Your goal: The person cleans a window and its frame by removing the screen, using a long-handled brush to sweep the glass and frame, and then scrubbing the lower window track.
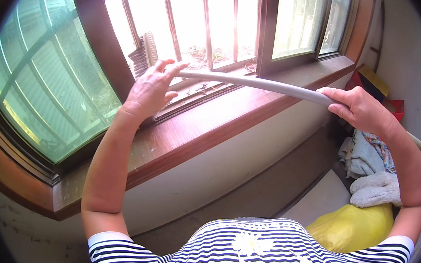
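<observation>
A long-handled brush has its bristled head (146, 54) upright in the open middle of the window, by the metal bars. Its pale grey handle (255, 83) slants down to the right over the wooden sill (194, 125). My right hand (360, 111) is closed around this handle, whose far end shows beyond my forearm. My left hand (149, 90) is raised beside the brush end of the handle, fingers spread and thumb apart, and hides where handle and head join. Dry leaves and dirt (200, 88) lie in the window track beneath.
Glass panes (53, 82) flank the opening, with bars (207, 25) across it. To the right are a red and yellow object (375, 81), a pile of cloths (364, 154), a white fluffy item (375, 188) and a yellow bag (353, 228). A thin dark rod (380, 39) stands along the wall.
</observation>
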The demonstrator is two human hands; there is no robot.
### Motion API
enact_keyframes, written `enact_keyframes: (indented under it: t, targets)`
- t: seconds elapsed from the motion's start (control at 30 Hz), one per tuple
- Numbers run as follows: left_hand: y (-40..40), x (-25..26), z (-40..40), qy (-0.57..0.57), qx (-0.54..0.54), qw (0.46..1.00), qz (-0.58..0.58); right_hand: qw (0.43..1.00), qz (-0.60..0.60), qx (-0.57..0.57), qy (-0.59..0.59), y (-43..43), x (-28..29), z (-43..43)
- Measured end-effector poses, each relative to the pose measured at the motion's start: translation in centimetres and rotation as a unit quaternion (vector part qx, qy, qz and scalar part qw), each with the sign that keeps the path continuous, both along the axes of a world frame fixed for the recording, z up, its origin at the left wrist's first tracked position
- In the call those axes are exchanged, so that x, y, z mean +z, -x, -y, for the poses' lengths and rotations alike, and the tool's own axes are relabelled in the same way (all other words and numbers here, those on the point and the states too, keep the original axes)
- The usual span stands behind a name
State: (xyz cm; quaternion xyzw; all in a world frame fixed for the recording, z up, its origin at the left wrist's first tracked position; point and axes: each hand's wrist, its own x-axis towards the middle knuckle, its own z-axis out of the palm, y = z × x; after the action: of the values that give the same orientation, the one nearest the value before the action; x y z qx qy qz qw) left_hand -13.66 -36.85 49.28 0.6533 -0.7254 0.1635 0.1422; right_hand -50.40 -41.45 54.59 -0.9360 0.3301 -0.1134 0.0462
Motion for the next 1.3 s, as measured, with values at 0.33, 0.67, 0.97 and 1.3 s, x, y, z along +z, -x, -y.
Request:
enact_keyframes:
  t: [0.33,0.67,0.97,1.3]
  targets:
    - [0.8,0.0,2.6,-0.025,-0.03,0.999,-0.013,0.992,-0.075,-0.028,0.097,0.2,2.2,-1.9]
    - [3.5,-2.5,12.1,0.014,-0.096,0.993,0.061,0.893,-0.233,-0.07,0.377,-1.4,7.5,-3.4]
    - [4.1,-0.3,15.2,0.009,-0.054,0.997,0.054,0.804,-0.266,-0.092,0.524,-1.2,8.5,-2.5]
    - [7.8,-2.8,14.4,0.05,-0.135,0.984,0.107,0.878,-0.245,-0.135,0.388,2.0,9.0,-2.7]
